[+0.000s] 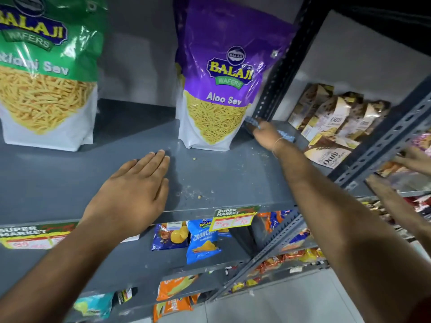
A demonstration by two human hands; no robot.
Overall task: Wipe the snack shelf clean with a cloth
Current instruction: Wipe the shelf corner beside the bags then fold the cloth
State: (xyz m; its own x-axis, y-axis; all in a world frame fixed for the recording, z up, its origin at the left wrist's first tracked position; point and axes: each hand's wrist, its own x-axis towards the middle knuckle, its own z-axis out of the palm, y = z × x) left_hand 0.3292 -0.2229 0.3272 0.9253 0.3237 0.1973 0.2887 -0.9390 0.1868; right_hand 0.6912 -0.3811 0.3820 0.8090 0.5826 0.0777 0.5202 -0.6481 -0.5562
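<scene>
The grey snack shelf runs across the middle, dotted with crumbs near its front edge. My left hand lies flat on it, palm down, fingers together, holding nothing. My right hand reaches to the back right corner beside the slotted upright and grips a blue patterned cloth, pressed to the shelf. A purple Aloo Sev bag stands just left of that hand. A green sev bag stands at the far left.
The dark slotted upright borders the shelf on the right. Oats boxes lie on the neighbouring shelf, where another person's hands handle packets. Chip packets sit on lower shelves. Price tags hang on the front edge.
</scene>
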